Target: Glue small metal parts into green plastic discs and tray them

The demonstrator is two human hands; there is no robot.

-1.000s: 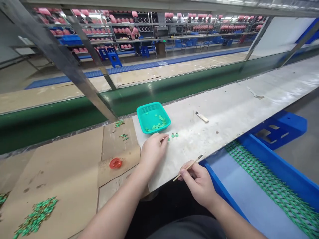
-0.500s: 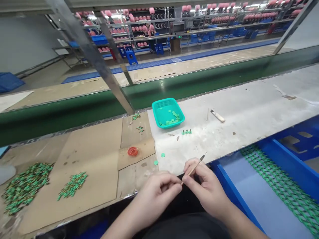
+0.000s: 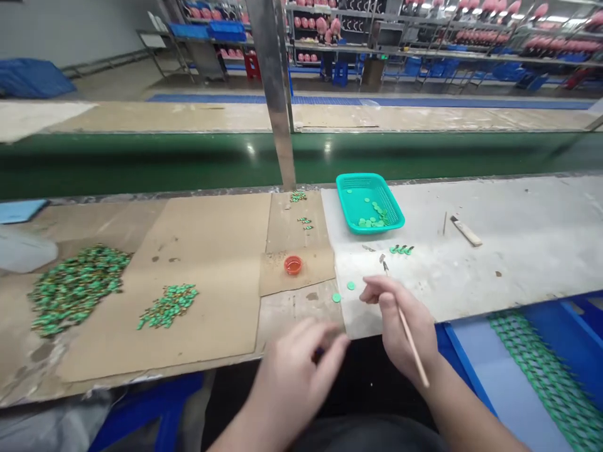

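My right hand is closed around a thin paintbrush, dark bristles up and the wooden handle end pointing down toward my wrist. My left hand hovers at the table's front edge, thumb and fingers loosely curved and a little apart; nothing shows in it, though the fingertips are blurred. Between the hands and the basket lie two loose green discs, one on the white sheet and one beside its edge. A small red dish sits on cardboard to the left. Three green pieces with dark tops stand beyond my right hand.
A teal basket holds several green discs. A flat brush and a thin stick lie right. Left are a large heap and a smaller pile of green-brown pieces. A metal post rises behind; a blue crate stands right.
My left hand has let go of the brush handle and moved apart from my right hand. The brush has turned in my right hand, its handle now toward me. The view has swung left.
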